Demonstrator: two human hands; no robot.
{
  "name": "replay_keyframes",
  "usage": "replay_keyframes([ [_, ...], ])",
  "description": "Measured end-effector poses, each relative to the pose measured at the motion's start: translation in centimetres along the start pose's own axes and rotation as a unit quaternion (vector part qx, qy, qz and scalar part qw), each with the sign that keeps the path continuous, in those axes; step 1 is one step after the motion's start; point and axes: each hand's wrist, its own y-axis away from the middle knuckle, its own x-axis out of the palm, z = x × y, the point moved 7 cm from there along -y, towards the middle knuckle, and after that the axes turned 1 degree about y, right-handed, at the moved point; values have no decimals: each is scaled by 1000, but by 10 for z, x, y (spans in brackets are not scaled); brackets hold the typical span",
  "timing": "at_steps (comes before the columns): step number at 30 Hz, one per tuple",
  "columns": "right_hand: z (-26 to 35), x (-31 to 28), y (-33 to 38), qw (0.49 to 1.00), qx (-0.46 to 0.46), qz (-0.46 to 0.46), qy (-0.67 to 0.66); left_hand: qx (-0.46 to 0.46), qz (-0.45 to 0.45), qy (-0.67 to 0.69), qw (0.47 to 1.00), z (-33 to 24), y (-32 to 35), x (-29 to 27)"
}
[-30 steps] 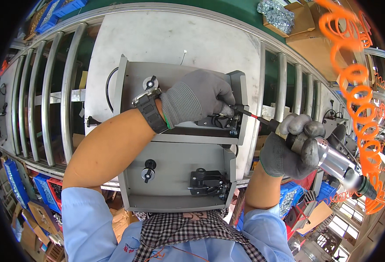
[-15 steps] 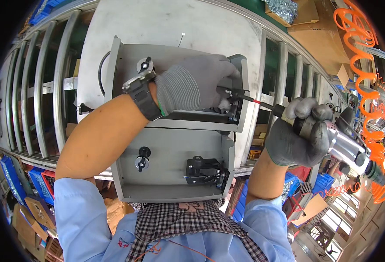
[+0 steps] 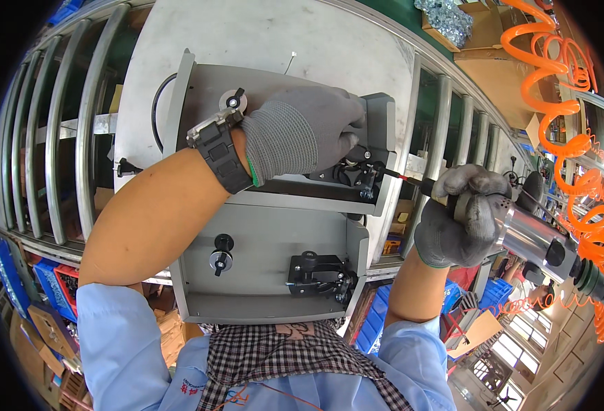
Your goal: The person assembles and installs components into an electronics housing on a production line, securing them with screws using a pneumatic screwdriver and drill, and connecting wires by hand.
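My left hand point(image 3: 305, 133), in a grey knit glove with a black watch at the wrist, presses down on a black latch part point(image 3: 353, 171) inside the upper grey metal box point(image 3: 199, 89). Gripped in my right hand point(image 3: 463, 216), also gloved, is a silver pneumatic screwdriver point(image 3: 538, 243). Its thin bit point(image 3: 401, 177) reaches left to the black latch part, just under my left fingers. A second grey metal box point(image 3: 274, 240) lies nearer to me, with a black latch point(image 3: 319, 274) and a black knob point(image 3: 221, 252) mounted in it.
The boxes rest on a pale work surface point(image 3: 268, 34) flanked by metal roller rails point(image 3: 62, 137). An orange coiled air hose point(image 3: 569, 130) hangs at the right. A cardboard box of small bagged parts point(image 3: 453, 20) sits at the top. Blue crates point(image 3: 35, 281) stand below.
My right hand has brought the screwdriver closer, so its bit now meets the black latch part. My left hand has stayed on that part in the upper box.
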Motion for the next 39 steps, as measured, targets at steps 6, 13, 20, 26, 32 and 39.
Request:
replay_keyframes([
  [6,6,5,0,996,-41,49,55,4,11,15,1000,-4,-1,-2],
  [13,5,18,0,990,5,47,134,-3,15,10,1000,0,1,-1],
  [20,7,11,2,998,17,52,30,-8,23,-5,1000,2,-1,0],
  [26,4,12,12,997,1,44,59,-11,24,13,1000,1,0,1],
  [32,-3,12,13,996,-3,55,71,-21,31,5,999,2,3,5],
  [39,-9,33,1,993,-27,118,8,8,12,29,999,3,-9,4],
])
